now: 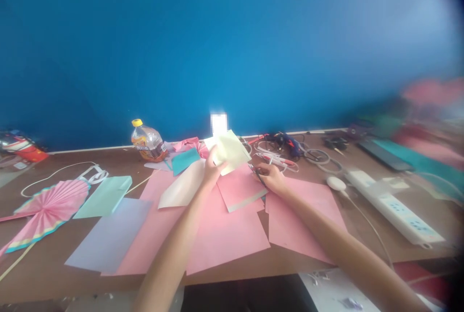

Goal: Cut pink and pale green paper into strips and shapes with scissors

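My left hand (213,167) grips a pale yellow sheet of paper (235,150) by its left side, holding it up over the middle of the table. Just to the right, my right hand (272,177) is closed around dark-handled scissors (258,175), whose blades point toward the lower right edge of the yellow paper. Whether the blades touch the paper I cannot tell. Beneath my hands lie pink sheets (228,239), a smaller pink piece with a pale edge (241,191) and a cream sheet (183,189).
Left are a pink folded paper fan (54,203), mint paper (105,197), a lavender sheet (108,237) and a yellow-capped bottle (147,143). A teal piece (185,160) lies behind. On the right are cables (279,157), a white plug (336,184) and a power strip (398,210). A blue wall (217,51) stands behind.
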`<state>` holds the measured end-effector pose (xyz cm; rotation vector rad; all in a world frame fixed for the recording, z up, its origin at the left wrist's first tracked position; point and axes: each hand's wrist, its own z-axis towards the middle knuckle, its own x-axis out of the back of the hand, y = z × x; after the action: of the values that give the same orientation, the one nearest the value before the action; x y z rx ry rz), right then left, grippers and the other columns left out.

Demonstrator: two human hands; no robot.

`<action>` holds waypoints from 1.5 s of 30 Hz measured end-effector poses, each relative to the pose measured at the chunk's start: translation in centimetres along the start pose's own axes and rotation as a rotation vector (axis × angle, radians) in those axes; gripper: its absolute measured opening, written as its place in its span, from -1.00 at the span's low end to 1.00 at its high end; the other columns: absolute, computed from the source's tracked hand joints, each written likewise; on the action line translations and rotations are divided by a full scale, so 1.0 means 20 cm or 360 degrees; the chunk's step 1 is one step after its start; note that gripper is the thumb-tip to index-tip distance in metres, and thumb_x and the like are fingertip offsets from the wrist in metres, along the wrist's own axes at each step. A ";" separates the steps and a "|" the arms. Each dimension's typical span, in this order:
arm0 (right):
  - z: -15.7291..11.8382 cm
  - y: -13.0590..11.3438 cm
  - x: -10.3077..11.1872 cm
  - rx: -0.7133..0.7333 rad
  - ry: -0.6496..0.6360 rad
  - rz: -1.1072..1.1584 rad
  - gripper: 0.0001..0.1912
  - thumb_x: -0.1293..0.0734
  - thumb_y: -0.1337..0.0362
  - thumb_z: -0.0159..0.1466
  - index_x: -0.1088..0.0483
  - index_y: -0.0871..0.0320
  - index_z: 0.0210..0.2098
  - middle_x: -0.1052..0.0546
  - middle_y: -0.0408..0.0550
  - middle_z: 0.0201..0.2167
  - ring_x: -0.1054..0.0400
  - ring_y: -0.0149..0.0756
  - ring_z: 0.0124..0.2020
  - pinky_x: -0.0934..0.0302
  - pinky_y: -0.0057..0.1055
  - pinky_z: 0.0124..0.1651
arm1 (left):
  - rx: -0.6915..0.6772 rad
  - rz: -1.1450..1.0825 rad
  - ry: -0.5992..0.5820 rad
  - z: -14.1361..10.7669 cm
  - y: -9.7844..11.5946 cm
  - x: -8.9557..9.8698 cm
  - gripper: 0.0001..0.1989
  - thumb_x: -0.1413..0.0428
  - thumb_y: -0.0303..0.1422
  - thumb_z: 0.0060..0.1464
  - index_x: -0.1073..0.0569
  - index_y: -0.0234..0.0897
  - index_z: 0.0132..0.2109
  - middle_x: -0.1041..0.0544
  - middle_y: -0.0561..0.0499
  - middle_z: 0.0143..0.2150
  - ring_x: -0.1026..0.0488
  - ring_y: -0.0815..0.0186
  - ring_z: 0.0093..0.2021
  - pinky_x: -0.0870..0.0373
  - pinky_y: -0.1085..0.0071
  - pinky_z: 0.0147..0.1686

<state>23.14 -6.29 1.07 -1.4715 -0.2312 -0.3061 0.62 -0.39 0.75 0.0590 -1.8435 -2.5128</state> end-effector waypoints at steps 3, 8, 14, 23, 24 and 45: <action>0.01 -0.02 -0.03 0.0009 -0.0028 0.0047 -0.71 -0.39 0.10 0.04 -0.50 0.14 -0.32 -0.46 -0.13 -0.56 -0.25 -0.33 -0.54 -0.09 -0.41 -0.48 | 0.0011 -0.0012 0.0066 0.03 -0.01 0.00 -0.33 -0.27 -0.44 -0.12 -0.36 -0.11 0.19 -0.32 0.00 0.27 -0.13 0.11 0.34 -0.07 0.22 0.32; 0.10 -0.03 -0.09 0.0066 -0.0089 0.0140 -0.71 -0.37 0.09 0.07 -0.49 0.17 -0.33 -0.43 -0.13 -0.60 -0.25 -0.36 -0.56 -0.09 -0.44 -0.49 | -0.0043 0.0059 0.0174 0.16 -0.05 -0.01 -0.56 -0.23 -0.36 -0.03 -0.46 -0.18 0.05 -0.42 -0.05 0.17 -0.26 0.15 0.25 -0.11 0.24 0.29; 0.21 -0.07 -0.16 0.0035 -0.0066 0.0095 -0.72 -0.36 0.11 0.07 -0.48 0.19 -0.34 -0.45 -0.11 -0.59 -0.28 -0.39 -0.61 -0.13 -0.46 -0.52 | -0.0088 0.0070 0.0298 0.26 -0.06 0.00 -0.56 -0.21 -0.39 -0.09 -0.47 -0.20 0.02 -0.42 -0.07 0.14 -0.31 0.17 0.21 -0.19 0.21 0.23; 0.26 -0.06 -0.19 0.0104 -0.0024 -0.0235 -0.75 -0.38 0.15 0.01 -0.51 0.14 -0.36 -0.46 -0.14 -0.57 -0.29 -0.36 -0.54 -0.13 -0.46 -0.47 | 0.0070 -0.0075 0.0319 0.30 -0.06 0.12 -0.49 -0.21 -0.49 -0.19 -0.49 -0.23 0.01 -0.49 -0.08 0.06 -0.41 0.14 0.09 -0.32 0.23 0.15; 0.27 -0.06 -0.20 0.0098 -0.0020 -0.0222 -0.75 -0.38 0.13 0.01 -0.51 0.14 -0.36 -0.46 -0.13 -0.56 -0.29 -0.35 -0.54 -0.12 -0.46 -0.47 | 0.0057 -0.0074 0.0317 0.30 -0.06 0.12 -0.51 -0.21 -0.49 -0.19 -0.49 -0.23 0.00 -0.48 -0.07 0.07 -0.40 0.15 0.11 -0.30 0.23 0.16; 0.29 -0.02 -0.36 0.0162 0.0290 0.0156 -0.65 -0.28 0.14 0.08 -0.47 0.16 -0.19 -0.43 -0.15 -0.50 -0.21 -0.37 -0.51 -0.12 -0.46 -0.43 | -0.0053 -0.0276 0.0383 0.34 -0.04 0.17 -0.38 -0.19 -0.50 -0.13 -0.40 -0.15 0.15 -0.34 0.00 0.26 -0.27 0.17 0.26 -0.30 0.25 0.20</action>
<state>16.45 -0.12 -0.54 -1.3408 -0.0275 -0.3418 -3.01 6.24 1.92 0.5179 -1.7699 -2.5096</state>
